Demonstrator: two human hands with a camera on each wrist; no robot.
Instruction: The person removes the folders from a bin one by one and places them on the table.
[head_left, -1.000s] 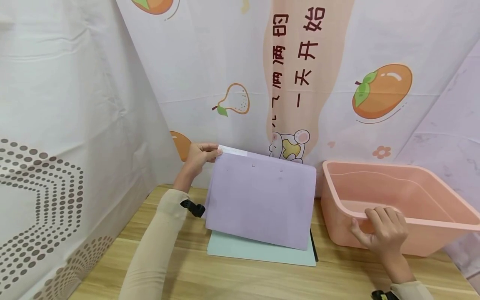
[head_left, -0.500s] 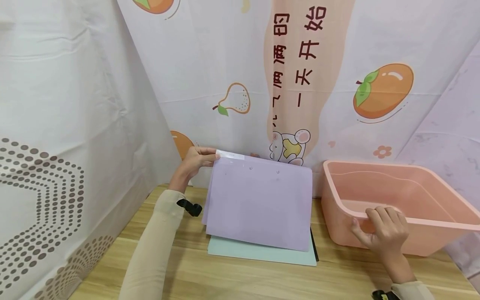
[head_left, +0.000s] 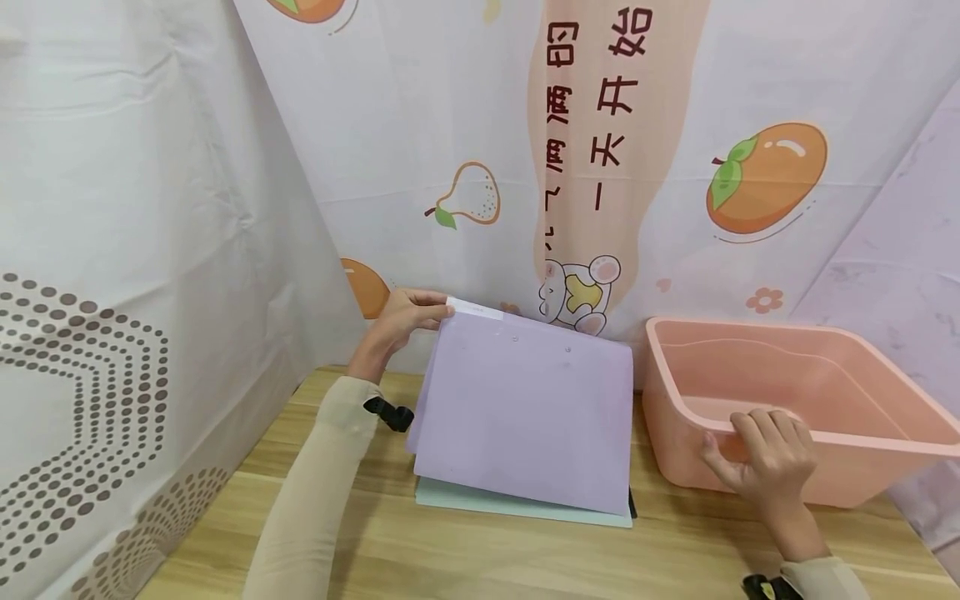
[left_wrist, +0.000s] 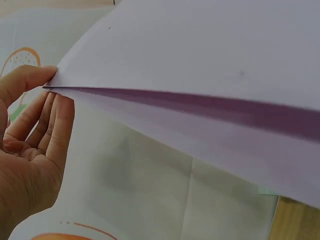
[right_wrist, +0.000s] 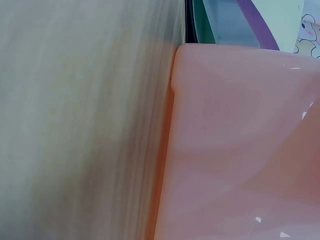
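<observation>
In the head view my left hand [head_left: 401,321] pinches the upper left corner of a purple file folder [head_left: 525,408], thumb in front. The folder leans up off the table, with a white label strip on its top edge and two small rivets below it. From the left wrist view, the left hand [left_wrist: 37,135] holds the corner and the folder's two covers [left_wrist: 200,55] part in a narrow wedge. Under it lies a mint-green folder [head_left: 517,503], mostly hidden. My right hand [head_left: 772,467] grips the near rim of a pink plastic tub [head_left: 885,475], thumb outside.
A black edge [head_left: 632,503] shows beneath the green folder at its right. The wood-grain table [head_left: 480,558] runs up to a printed cloth [head_left: 420,100] behind. Another patterned cloth [head_left: 247,217] hangs at the left. The tub stands close to the folders' right side.
The purple folder dips slightly left, then shifts right with my left hand, its lower edge covering more of the green folder. The right hand keeps its place on the tub.
</observation>
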